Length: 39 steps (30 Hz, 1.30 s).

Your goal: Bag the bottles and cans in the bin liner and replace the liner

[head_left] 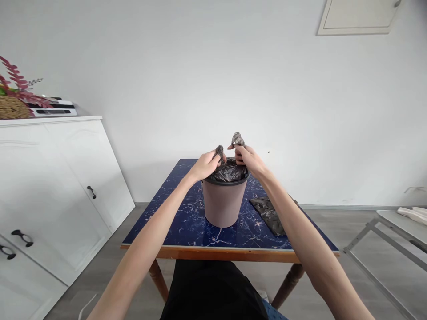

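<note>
A pinkish-grey trash can [223, 204] with a black rim stands upright on the blue marbled table [182, 226]. Inside it sits a black trash bag [230, 172], its upper part gathered in both hands. My left hand [207, 165] is closed around one bunch of the bag over the left side of the rim. Above the right side, my right hand [248, 158] grips another bunch, and a tuft of plastic sticks up from the fist. The bottom of the bag is hidden within the can. Another folded black plastic bag [268, 215] lies flat on the table, partly behind my right forearm.
A white cabinet [60, 178] with black handles stands at the left, topped by a woven basket [13, 108] with pink leaves. On the right is a grey metal-framed stand [370, 226]. A white wall [187, 89] rises behind the table.
</note>
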### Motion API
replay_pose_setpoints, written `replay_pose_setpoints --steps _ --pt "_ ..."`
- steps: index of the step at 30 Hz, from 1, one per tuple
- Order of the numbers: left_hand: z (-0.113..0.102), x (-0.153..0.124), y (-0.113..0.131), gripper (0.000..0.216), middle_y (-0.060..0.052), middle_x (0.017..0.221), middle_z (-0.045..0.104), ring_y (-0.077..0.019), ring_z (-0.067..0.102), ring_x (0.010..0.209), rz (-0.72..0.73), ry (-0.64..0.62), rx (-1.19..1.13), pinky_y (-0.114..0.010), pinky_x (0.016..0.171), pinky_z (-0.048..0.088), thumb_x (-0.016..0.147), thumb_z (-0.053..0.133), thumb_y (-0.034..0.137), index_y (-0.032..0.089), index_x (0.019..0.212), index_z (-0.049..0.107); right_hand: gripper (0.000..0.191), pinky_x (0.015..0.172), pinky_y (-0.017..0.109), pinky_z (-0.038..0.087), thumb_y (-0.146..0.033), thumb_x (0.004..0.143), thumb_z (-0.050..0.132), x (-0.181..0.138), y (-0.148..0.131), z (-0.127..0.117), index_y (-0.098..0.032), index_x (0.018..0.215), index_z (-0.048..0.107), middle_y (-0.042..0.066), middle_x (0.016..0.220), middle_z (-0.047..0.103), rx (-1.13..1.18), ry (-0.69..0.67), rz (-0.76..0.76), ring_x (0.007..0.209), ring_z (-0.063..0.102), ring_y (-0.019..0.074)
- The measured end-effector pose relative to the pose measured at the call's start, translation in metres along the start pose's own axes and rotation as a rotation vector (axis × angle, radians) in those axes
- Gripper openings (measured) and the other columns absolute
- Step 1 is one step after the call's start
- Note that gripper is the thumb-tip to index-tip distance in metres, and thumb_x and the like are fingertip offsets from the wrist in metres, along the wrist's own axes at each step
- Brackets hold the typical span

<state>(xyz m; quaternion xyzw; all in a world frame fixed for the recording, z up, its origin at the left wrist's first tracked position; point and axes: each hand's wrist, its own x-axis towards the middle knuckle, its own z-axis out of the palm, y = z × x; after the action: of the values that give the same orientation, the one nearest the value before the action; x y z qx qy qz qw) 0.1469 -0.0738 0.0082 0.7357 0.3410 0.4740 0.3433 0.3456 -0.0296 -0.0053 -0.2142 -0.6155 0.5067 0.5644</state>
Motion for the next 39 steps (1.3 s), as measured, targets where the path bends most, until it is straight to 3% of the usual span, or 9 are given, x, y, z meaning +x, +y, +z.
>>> replay_pose_setpoints --steps 4,6,9,15,20,24,32,36,39 --pt "-0.001 -0.005 0.000 0.015 -0.002 0.061 0.059 -0.0159 0.039 0.047 0.051 0.036 0.141 -0.032 0.055 0.030 0.094 0.075 0.034 0.023 0.085 0.077 0.049 0.050 0.025 0.041 -0.070 0.085 0.080 -0.010 -0.004 -0.002 -0.023 0.089 0.067 -0.007 0.069 0.027 0.106 -0.079 -0.042 0.056 0.030 0.0100" --pt "-0.004 -0.008 -0.002 0.015 -0.002 0.063 0.061 -0.0170 0.044 0.049 0.072 0.066 0.170 -0.033 0.058 0.035 0.094 0.074 0.035 0.024 0.086 0.077 0.048 0.064 0.032 0.054 -0.072 0.085 0.079 -0.014 -0.004 -0.010 -0.026 0.094 0.067 -0.007 0.068 0.031 0.154 -0.058 -0.074 0.059 0.042 0.0128" --pt "-0.010 -0.013 -0.008 0.025 -0.001 0.065 0.059 -0.0172 0.050 0.052 0.100 0.118 0.168 -0.033 0.062 0.044 0.101 0.065 0.044 0.024 0.091 0.075 0.047 0.084 0.040 0.061 -0.073 0.089 0.074 -0.022 0.000 -0.029 -0.029 0.104 0.068 -0.004 0.070 0.046 0.131 0.015 -0.105 0.075 0.063 0.0185" --pt "-0.020 -0.034 -0.014 0.028 -0.001 0.076 0.061 -0.0191 0.064 0.075 0.179 0.331 -0.294 -0.035 0.083 0.055 0.102 0.061 0.049 0.023 0.096 0.065 0.044 0.093 0.041 0.061 -0.070 0.091 0.072 -0.062 0.021 -0.069 -0.028 0.101 0.071 0.004 0.101 0.074 0.103 0.205 -0.164 0.104 0.073 0.0241" --pt "-0.028 -0.062 -0.024 0.024 -0.007 0.098 0.069 -0.0222 0.069 0.099 0.163 0.484 -0.411 -0.034 0.092 0.056 0.096 0.069 0.047 0.023 0.094 0.069 0.040 0.087 0.040 0.061 -0.068 0.092 0.069 -0.101 0.037 -0.091 -0.028 0.097 0.073 0.003 0.101 0.074 -0.006 0.323 -0.179 0.097 0.072 0.0238" --pt "-0.034 -0.074 -0.039 0.020 -0.007 0.105 0.069 -0.0209 0.067 0.100 0.159 0.590 -0.378 -0.030 0.088 0.055 0.092 0.072 0.044 0.024 0.096 0.072 0.037 0.084 0.033 0.057 -0.064 0.092 0.072 -0.115 0.042 -0.099 -0.027 0.092 0.073 0.000 0.091 0.068 -0.051 0.386 -0.234 0.084 0.065 0.0182" --pt "-0.049 -0.087 -0.072 0.025 -0.003 0.088 0.063 -0.0173 0.061 0.081 0.196 0.672 -0.497 -0.027 0.076 0.052 0.079 0.069 0.046 0.023 0.089 0.068 0.038 0.097 0.037 0.059 -0.039 0.081 0.085 -0.140 0.067 -0.135 -0.036 0.117 0.073 0.002 0.105 0.066 0.055 0.185 -0.180 0.099 0.066 0.0205" --pt "-0.045 -0.091 -0.097 0.041 -0.007 0.108 0.072 -0.0231 0.069 0.104 0.164 0.708 -0.495 -0.032 0.089 0.056 0.085 0.056 0.060 0.026 0.104 0.069 0.058 0.121 0.054 0.047 -0.042 0.086 0.082 -0.151 0.092 -0.135 -0.043 0.140 0.064 0.003 0.150 0.060 0.146 0.189 -0.106 0.143 0.054 0.0289" --pt "-0.029 -0.094 -0.113 0.051 -0.009 0.128 0.074 -0.0297 0.066 0.128 0.070 0.643 -0.393 -0.042 0.107 0.053 0.090 0.053 0.071 0.028 0.112 0.070 0.069 0.127 0.064 0.036 -0.052 0.089 0.081 -0.150 0.111 -0.114 -0.041 0.152 0.056 0.005 0.169 0.045 0.082 0.050 0.015 0.156 0.041 0.0347"
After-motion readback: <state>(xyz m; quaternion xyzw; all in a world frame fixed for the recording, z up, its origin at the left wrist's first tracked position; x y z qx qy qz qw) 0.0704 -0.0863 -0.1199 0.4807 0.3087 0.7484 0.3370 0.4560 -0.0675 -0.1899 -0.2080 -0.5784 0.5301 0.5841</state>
